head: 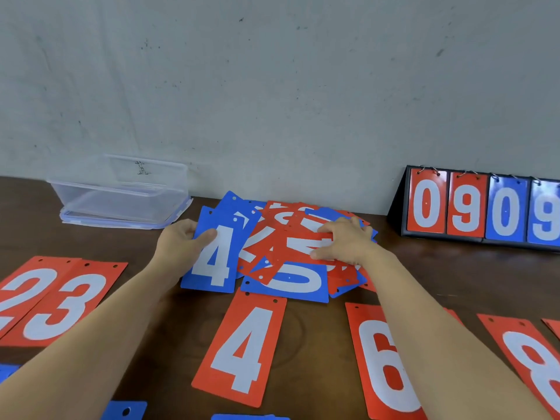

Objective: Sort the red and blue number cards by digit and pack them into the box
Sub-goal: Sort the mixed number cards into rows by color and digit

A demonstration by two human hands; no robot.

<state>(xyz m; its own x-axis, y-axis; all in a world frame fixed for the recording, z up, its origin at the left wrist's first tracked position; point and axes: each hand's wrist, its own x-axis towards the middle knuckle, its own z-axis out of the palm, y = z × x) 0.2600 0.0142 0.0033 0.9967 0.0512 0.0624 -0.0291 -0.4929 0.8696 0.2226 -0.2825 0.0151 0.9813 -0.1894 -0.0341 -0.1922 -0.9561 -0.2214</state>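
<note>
A jumbled pile of red and blue number cards lies at the table's middle, near the wall. My left hand grips a blue 4 card by its left edge, thumb on its face. My right hand rests on the pile with its fingers spread flat over a red card. Sorted red cards lie nearer me: a 2, a 3, a 4, a 6 and an 8. The clear plastic box stands at the back left.
A black flip scoreboard showing 0 9 0 9 stands at the back right against the wall. Corners of blue cards poke in at the bottom edge. The brown table shows bare wood between the cards.
</note>
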